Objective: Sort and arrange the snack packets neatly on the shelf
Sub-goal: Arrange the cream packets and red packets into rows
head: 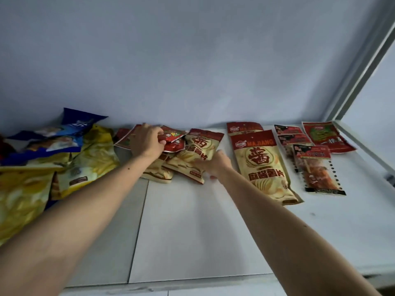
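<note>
My left hand (pixel 146 141) grips small red snack packets (pixel 174 138) at the back of a loose pile on the white shelf (pixel 192 221). Cream-and-red chip packets (pixel 202 146) lie jumbled in that pile. My right hand (pixel 215 164) rests on the lower chip packet (pixel 188 168), fingers on its surface; whether it grips is unclear. To the right, a long cream chip packet (pixel 264 165) lies flat over another like it (pixel 244 127). Further right lie dark red meat-snack packets (pixel 316 167) and a red-green packet (pixel 327 136).
Big yellow chip bags (pixel 64 167) and blue bags (pixel 70 133) are heaped at the left. A flat red packet (pixel 124 138) lies behind my left hand. The back wall is close behind the pile, and a window frame (pixel 363 71) bounds the right end.
</note>
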Action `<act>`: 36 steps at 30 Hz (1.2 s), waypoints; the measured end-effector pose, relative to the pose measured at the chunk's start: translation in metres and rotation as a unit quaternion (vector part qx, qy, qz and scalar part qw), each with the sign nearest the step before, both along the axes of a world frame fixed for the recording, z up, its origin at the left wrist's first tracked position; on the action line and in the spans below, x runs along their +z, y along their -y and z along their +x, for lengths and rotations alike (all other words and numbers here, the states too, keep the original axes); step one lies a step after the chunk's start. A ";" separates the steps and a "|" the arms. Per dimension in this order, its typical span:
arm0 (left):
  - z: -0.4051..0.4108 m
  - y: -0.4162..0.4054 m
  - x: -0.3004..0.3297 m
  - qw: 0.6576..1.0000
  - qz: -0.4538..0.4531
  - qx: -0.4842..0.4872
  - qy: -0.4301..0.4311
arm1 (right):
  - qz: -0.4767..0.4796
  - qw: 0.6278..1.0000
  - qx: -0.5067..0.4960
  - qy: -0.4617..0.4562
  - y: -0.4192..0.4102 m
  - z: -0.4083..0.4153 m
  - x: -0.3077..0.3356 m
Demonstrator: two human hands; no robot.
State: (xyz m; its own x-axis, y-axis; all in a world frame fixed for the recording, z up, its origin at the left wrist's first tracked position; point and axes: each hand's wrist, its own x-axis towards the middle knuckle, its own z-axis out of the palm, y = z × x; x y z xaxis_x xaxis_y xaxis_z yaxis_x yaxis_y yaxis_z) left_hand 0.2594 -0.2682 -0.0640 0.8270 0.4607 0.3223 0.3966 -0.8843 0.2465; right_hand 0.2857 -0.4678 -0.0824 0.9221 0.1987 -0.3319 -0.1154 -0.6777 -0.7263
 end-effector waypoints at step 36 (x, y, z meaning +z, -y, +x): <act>-0.084 -0.002 0.006 0.776 -0.603 0.096 -0.157 | 0.214 0.963 -0.156 -0.050 -0.017 0.009 0.016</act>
State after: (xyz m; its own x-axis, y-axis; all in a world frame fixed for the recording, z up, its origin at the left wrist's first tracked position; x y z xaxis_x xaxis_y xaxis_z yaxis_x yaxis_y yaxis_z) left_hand 0.1755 -0.2657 -0.0579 0.6560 0.3951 -0.6431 0.7006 -0.0019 0.7135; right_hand 0.2946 -0.4509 -0.0668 0.9268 0.0564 -0.3714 -0.3486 -0.2395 -0.9062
